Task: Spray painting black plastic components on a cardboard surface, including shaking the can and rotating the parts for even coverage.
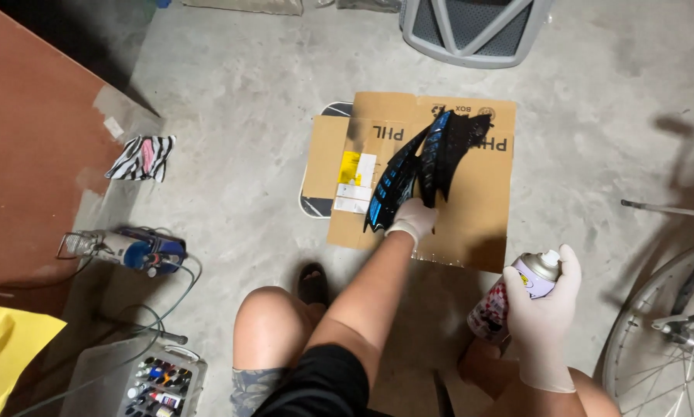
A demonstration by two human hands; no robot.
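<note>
A person crouched on a grey concrete floor (246, 116), both hands in thin white gloves. The left hand (412, 218) was closed around the lower end of a black wing-shaped plastic piece streaked with blue (428, 162), holding it up over a flattened brown cardboard sheet (478, 208) that lay on the floor just beyond that hand. The piece fanned upward and away from the hand, its two pointed lobes spreading over the upper part of the cardboard. Yellow and white labels (354, 181) showed on the cardboard to the left of the held piece. The right hand (544, 309) was wrapped around a pale spray can with a red-patterned wrapper and a white nozzle (517, 289), gripping it near the top, down and to the right of the left hand and well apart from the black piece; whether a finger pressed the nozzle could not be told. A bare knee (266, 324) sat below and to the left of the left forearm. Farther left of both hands lay a zebra-striped cloth (142, 157), a blue and grey tool with a trailing cable (134, 251) and a grey case of coloured bottles (157, 382). A spoked bicycle wheel (663, 340) stood to the right of the right hand, and a grey plastic chair base (470, 27) sat beyond the cardboard.
</note>
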